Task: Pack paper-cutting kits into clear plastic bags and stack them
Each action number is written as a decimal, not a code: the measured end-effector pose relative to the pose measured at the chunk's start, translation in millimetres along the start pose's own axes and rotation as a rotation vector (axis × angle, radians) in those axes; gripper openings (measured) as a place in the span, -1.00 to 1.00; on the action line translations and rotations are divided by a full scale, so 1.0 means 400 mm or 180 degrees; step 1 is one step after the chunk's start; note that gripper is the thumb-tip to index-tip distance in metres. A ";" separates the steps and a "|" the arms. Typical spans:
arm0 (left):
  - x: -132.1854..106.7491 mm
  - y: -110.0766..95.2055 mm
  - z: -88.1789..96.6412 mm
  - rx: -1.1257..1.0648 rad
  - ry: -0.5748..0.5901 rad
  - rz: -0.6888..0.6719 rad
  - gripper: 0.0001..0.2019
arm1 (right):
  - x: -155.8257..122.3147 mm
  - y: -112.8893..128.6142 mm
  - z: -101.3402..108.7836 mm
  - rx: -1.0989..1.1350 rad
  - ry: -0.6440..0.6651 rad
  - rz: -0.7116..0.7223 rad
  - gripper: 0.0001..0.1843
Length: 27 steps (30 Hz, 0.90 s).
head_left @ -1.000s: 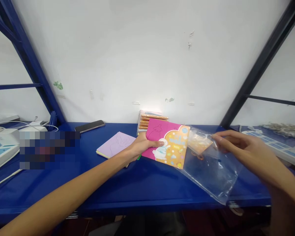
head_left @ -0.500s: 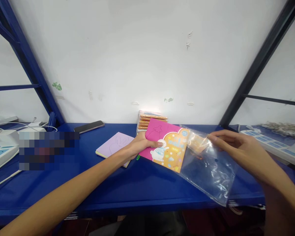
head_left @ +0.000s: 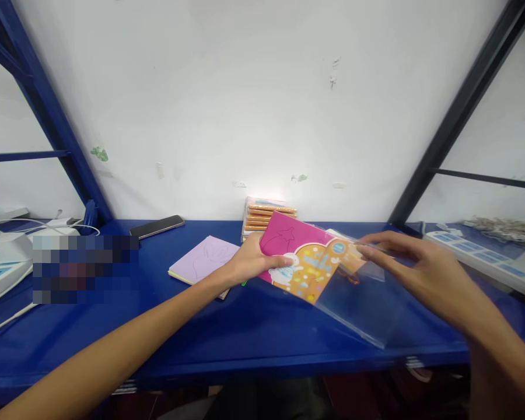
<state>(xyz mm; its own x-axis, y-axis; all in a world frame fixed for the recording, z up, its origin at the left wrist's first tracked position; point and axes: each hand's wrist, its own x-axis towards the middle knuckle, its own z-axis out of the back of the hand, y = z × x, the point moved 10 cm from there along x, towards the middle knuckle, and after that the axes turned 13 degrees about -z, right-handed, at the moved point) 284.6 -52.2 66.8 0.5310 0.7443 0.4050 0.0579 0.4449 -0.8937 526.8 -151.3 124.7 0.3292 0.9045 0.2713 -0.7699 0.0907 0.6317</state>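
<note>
Over the middle of the blue table, my left hand (head_left: 256, 258) grips the left part of a pink card pack (head_left: 281, 230), thumb on top. An orange printed cover with a white bear (head_left: 312, 271) wraps its right part. My right hand (head_left: 402, 256) pinches the upper edge of a clear plastic bag (head_left: 359, 318) between thumb and fingers. The bag's mouth appears to be around the right end of the pack; the see-through film makes the exact overlap hard to tell. Behind my left forearm lies a stack of lilac cards (head_left: 203, 256), with line drawings on top.
A pile of gold-edged packs (head_left: 269, 213) stands against the wall. A black phone (head_left: 157, 226) lies at the back left. Power strips (head_left: 485, 262) and cables sit at both sides. Slanted frame posts (head_left: 446, 122) rise at left and right.
The pack has gone further into the bag as my right hand moved left, drawing the film over the orange cover. The bag's lower end has swung left. My left hand keeps its grip.
</note>
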 end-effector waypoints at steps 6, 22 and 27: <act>-0.022 -0.110 0.021 0.0851 -0.0477 -0.1203 -0.81 | -0.042 0.072 0.030 -0.0465 -0.0599 0.0728 -0.59; 0.007 -0.102 0.047 0.0430 -0.0500 -0.1235 -0.49 | -0.021 0.062 -0.031 0.1790 -0.0248 -0.0101 -0.71; -0.009 -0.090 0.015 -0.0058 -0.0526 -0.1154 -0.62 | 0.023 0.039 -0.146 0.2552 0.0751 -0.0284 -0.63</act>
<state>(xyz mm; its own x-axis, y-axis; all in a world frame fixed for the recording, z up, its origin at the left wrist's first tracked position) 275.4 -68.1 98.8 0.3303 0.6113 0.7192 0.2325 0.6858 -0.6897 485.9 -117.1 94.5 0.1787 0.9795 0.0930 -0.0954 -0.0768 0.9925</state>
